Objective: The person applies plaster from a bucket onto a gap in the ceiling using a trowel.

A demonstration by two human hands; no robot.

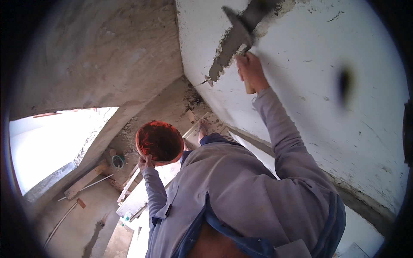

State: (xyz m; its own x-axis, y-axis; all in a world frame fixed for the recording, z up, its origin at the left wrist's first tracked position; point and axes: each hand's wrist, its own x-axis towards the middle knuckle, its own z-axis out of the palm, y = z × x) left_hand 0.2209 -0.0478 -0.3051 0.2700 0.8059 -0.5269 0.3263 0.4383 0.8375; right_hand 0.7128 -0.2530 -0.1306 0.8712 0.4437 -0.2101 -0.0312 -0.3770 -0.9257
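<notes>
My right hand is closed around the wooden handle of a trowel, raised against the white wall. The metal blade lies over a rough strip of grey mortar that runs diagonally up the wall; whether it presses on it I cannot tell. Low on the left, my left hand grips the near rim of a round orange-red bucket. Dark, wet-looking material coats the bucket's inside; how much lies in it is hard to make out.
My foot rests on a raised plank by the wall. A bright opening breaks the left wall. Below lie a small pail, a board, a long-handled tool and scattered debris.
</notes>
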